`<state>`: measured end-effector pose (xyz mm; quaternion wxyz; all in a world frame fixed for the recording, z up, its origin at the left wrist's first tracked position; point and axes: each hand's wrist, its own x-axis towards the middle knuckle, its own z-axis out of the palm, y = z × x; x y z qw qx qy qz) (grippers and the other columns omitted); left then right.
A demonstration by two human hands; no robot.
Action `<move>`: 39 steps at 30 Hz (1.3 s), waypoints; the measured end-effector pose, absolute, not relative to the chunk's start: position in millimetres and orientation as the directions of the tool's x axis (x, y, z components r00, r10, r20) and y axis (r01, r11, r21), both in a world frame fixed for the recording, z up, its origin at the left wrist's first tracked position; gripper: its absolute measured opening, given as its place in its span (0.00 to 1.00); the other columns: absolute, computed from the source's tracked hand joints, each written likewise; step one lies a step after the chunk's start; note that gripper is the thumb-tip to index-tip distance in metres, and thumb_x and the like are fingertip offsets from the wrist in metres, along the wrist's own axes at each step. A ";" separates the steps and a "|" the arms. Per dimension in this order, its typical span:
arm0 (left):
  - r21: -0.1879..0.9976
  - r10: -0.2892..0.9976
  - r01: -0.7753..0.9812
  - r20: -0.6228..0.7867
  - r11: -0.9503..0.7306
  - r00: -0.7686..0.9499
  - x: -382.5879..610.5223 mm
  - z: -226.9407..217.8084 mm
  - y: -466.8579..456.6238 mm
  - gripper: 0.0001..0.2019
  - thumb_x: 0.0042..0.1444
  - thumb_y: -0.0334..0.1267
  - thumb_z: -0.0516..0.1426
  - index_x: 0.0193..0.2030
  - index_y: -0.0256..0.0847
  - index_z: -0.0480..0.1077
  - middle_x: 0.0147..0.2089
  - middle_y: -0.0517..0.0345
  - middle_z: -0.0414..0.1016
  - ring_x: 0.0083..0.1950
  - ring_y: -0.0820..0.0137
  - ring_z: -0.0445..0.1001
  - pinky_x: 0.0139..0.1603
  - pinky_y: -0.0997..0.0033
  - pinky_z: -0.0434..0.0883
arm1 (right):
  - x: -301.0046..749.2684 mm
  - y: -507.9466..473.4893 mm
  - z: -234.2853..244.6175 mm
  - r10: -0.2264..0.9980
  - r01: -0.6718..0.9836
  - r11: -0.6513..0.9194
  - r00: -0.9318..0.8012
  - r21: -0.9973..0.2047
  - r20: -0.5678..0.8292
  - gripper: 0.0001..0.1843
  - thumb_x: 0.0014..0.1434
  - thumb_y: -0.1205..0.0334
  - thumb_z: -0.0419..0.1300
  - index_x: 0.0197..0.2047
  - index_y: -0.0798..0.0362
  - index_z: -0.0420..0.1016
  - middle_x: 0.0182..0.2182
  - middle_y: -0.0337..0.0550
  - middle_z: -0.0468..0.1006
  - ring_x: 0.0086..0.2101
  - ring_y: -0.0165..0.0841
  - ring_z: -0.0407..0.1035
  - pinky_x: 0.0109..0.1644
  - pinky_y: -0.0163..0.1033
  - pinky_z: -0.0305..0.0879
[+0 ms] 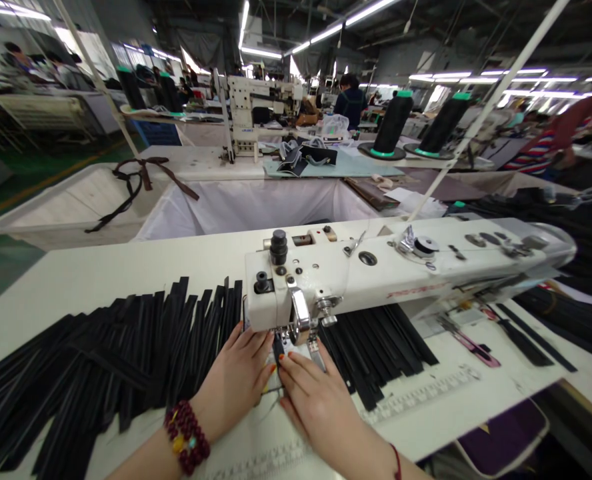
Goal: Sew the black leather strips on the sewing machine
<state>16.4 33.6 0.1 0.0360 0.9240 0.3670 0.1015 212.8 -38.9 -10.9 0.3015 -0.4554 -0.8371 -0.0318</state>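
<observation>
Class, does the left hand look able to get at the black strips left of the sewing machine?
Probably yes: the black strips lie beside the left hand, with nothing visible between them.

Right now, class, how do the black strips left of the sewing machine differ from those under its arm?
The left pile spreads wide, reaching the picture's left edge; the right bunch is smaller.
The left pile fans out, some strips crossing; the right bunch lies more neatly side by side.
The machine arm partly hides the right bunch; most of the left pile shows.
Both are narrow black strips on the white table.
</observation>
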 end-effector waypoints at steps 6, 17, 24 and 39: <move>0.128 0.691 0.679 0.145 -0.723 0.708 18.2 0.0 35.0 0.14 0.66 0.37 0.52 0.52 0.38 0.74 0.51 0.46 0.78 0.62 0.53 0.69 0.65 0.48 0.64 | 210.8 -22.4 -9.0 0.742 0.806 0.575 -0.440 -0.143 0.505 0.12 0.69 0.65 0.59 0.54 0.58 0.76 0.51 0.48 0.80 0.51 0.38 0.73 0.73 0.55 0.43; 0.165 0.670 0.650 0.199 -0.742 0.715 15.1 19.3 54.9 0.12 0.65 0.29 0.49 0.43 0.41 0.75 0.46 0.50 0.79 0.54 0.56 0.75 0.65 0.42 0.64 | 212.5 -27.3 -2.2 0.763 0.825 0.545 -0.413 -0.150 0.498 0.11 0.69 0.65 0.58 0.52 0.55 0.76 0.49 0.47 0.80 0.50 0.38 0.72 0.67 0.52 0.58; 0.205 0.594 0.558 0.293 -0.804 0.749 18.1 22.5 95.8 0.13 0.60 0.27 0.50 0.38 0.43 0.75 0.49 0.49 0.80 0.57 0.55 0.74 0.66 0.51 0.68 | 266.1 -76.8 13.4 0.853 0.946 0.281 -0.168 -0.163 0.495 0.18 0.75 0.54 0.45 0.48 0.54 0.73 0.37 0.48 0.75 0.35 0.39 0.71 0.37 0.43 0.66; 0.042 0.576 0.595 0.315 -0.802 0.754 -44.8 32.5 25.2 0.21 0.65 0.28 0.48 0.62 0.39 0.70 0.62 0.51 0.75 0.62 0.67 0.73 0.71 0.59 0.60 | 296.4 -117.4 8.6 0.737 0.918 0.374 -0.210 -0.129 0.642 0.10 0.72 0.62 0.53 0.46 0.53 0.76 0.38 0.46 0.81 0.36 0.34 0.79 0.40 0.34 0.74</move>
